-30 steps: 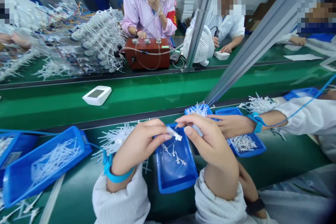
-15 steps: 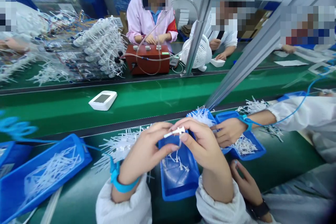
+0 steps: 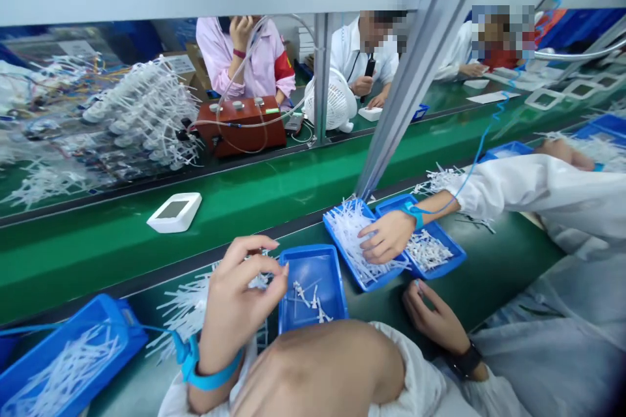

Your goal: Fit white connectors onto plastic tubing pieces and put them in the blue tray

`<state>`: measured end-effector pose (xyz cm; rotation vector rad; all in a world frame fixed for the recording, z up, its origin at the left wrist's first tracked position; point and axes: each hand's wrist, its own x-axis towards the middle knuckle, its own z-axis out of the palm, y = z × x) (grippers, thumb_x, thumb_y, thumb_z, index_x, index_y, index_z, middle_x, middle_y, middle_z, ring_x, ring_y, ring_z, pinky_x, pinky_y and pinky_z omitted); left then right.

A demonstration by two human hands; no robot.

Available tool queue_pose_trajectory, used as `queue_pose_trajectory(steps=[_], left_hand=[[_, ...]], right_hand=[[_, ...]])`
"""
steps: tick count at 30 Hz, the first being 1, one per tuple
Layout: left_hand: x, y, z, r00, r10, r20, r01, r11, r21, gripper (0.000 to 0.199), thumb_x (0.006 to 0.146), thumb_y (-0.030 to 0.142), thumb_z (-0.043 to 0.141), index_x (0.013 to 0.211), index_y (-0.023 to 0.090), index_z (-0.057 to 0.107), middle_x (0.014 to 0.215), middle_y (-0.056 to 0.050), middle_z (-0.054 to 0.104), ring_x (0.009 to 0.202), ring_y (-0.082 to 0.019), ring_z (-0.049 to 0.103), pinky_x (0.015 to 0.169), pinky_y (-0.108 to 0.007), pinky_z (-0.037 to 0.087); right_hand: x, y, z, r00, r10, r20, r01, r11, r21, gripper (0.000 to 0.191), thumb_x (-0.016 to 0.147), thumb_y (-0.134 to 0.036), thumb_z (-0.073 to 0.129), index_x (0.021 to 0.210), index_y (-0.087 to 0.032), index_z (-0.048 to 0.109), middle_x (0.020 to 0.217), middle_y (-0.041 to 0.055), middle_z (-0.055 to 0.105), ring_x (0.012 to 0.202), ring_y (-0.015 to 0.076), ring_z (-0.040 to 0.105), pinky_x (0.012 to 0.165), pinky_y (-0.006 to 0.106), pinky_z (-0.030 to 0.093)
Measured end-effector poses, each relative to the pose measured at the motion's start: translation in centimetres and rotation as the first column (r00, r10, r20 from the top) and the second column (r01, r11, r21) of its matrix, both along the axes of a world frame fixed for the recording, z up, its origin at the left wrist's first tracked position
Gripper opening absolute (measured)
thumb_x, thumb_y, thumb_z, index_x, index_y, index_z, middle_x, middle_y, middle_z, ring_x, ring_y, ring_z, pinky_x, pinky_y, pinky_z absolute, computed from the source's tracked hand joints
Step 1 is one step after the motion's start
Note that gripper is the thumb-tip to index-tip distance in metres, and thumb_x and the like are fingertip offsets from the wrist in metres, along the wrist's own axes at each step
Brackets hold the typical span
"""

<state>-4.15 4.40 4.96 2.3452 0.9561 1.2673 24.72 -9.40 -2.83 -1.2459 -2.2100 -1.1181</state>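
Over the far left corner of the blue tray (image 3: 310, 264), I have the left hand (image 3: 239, 303) raised, thumb and forefinger curled until the tips almost meet. Nothing shows between them, though I can't rule out a sliver in that pinch. The right hand (image 3: 303, 368) crosses low in front of it, back towards me, fingers out of sight: how wide they stand, or what they hold, I can't tell. And there are the small white parts (image 3: 314, 300), scattered from the tray's middle towards its near edge, which the right hand hides.

Handled well, I'd judge, these want a light fingertip pinch, one part at a time, since they lie crossed. Mind the heap of white strips (image 3: 183, 306) behind the left hand, towards the far edge of the bench (image 3: 379, 313), and keep the blue cord (image 3: 156, 328) slack. A co-worker's hand (image 3: 388, 238) is over the neighbouring tray (image 3: 369, 286), so small movements.
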Motion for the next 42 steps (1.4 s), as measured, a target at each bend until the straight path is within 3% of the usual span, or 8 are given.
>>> queue_pose_trajectory(steps=[3,6,13,18,25,29,34,42], left_hand=[[1.2,0.0,-0.6,0.997,-0.061,-0.054,0.061,0.998,0.001,0.015,0.091,0.010,0.068,0.081,0.021,0.067,0.113,-0.002,0.066,0.101,-0.012,0.066,0.083,-0.023,0.051],[2.1,0.0,-1.1,0.991,-0.107,-0.081,0.108,0.994,0.005,0.019,0.092,0.007,0.063,0.087,0.023,0.072,0.119,-0.002,0.067,0.104,-0.013,0.066,0.086,-0.025,0.052],[4.5,0.0,-2.4,0.979,-0.158,-0.130,0.155,0.987,-0.034,0.021,0.091,0.007,0.061,0.085,0.024,0.071,0.114,0.001,0.073,0.104,-0.015,0.065,0.090,-0.029,0.053],[7.1,0.3,-3.7,0.932,-0.218,-0.290,0.185,0.973,-0.138,0.019,0.093,0.008,0.057,0.097,0.022,0.070,0.114,-0.003,0.071,0.101,-0.017,0.070,0.086,-0.031,0.055],[11.2,1.0,-5.6,0.617,-0.364,-0.698,0.231,0.931,-0.281,0.023,0.104,0.028,0.055,0.117,0.026,0.075,0.112,-0.005,0.069,0.098,-0.023,0.069,0.090,-0.039,0.056],[12.5,1.0,-6.7,0.577,-0.365,-0.730,0.222,0.931,-0.290,0.023,0.105,0.027,0.055,0.107,0.020,0.077,0.102,-0.008,0.068,0.090,-0.022,0.069,0.087,-0.037,0.055],[13.3,0.4,-7.0,0.622,-0.343,-0.704,0.170,0.936,-0.307,0.025,0.105,0.025,0.054,0.096,0.017,0.076,0.099,-0.010,0.067,0.089,-0.021,0.069,0.086,-0.034,0.053],[13.2,0.5,-6.1,0.847,-0.264,-0.462,0.101,0.933,-0.347,0.018,0.103,0.023,0.055,0.099,0.018,0.072,0.101,-0.006,0.069,0.091,-0.021,0.067,0.084,-0.034,0.049]], right_hand=[[4.0,-3.2,-4.7,0.960,-0.272,0.064,0.273,0.962,-0.010,0.059,0.083,0.026,0.046,0.059,-0.023,0.069,0.064,-0.0054,0.066,0.064,0.0086,0.069,0.062,0.015,0.062],[4.7,-4.0,-7.1,0.960,-0.271,-0.069,0.263,0.959,-0.103,0.064,0.084,0.027,0.035,0.069,-0.021,0.073,0.071,-0.0057,0.071,0.071,0.0077,0.073,0.068,0.015,0.065],[4.4,-3.5,-7.0,0.864,-0.189,-0.467,0.116,0.977,-0.181,0.066,0.096,0.018,0.024,0.083,-0.023,0.074,0.075,-0.0081,0.074,0.070,0.0056,0.074,0.066,0.016,0.066],[4.6,-3.4,-7.2,0.843,-0.183,-0.507,0.107,0.979,-0.176,0.065,0.098,0.015,0.024,0.080,-0.023,0.074,0.075,-0.0103,0.075,0.069,0.0053,0.074,0.065,0.018,0.066],[4.8,-3.9,-7.3,0.789,-0.220,-0.573,0.045,0.952,-0.303,0.068,0.105,-0.001,0.019,0.088,-0.031,0.078,0.079,-0.0090,0.078,0.074,0.0100,0.077,0.066,0.027,0.067],[4.9,-4.3,-8.1,0.694,-0.237,-0.679,-0.036,0.931,-0.362,0.070,0.108,-0.012,0.013,0.104,-0.037,0.078,0.082,-0.0068,0.079,0.078,0.0128,0.077,0.067,0.031,0.067],[4.6,-4.3,-9.3,0.694,-0.190,-0.695,-0.002,0.964,-0.265,0.059,0.111,-0.016,0.021,0.114,-0.034,0.077,0.081,-0.0008,0.077,0.079,0.0147,0.076,0.064,0.028,0.068],[4.8,-4.2,-8.5,0.848,-0.166,-0.504,0.032,0.964,-0.265,0.031,0.110,-0.030,0.046,0.115,-0.032,0.077,0.071,-0.0009,0.070,0.074,0.0127,0.073,0.065,0.021,0.066]])
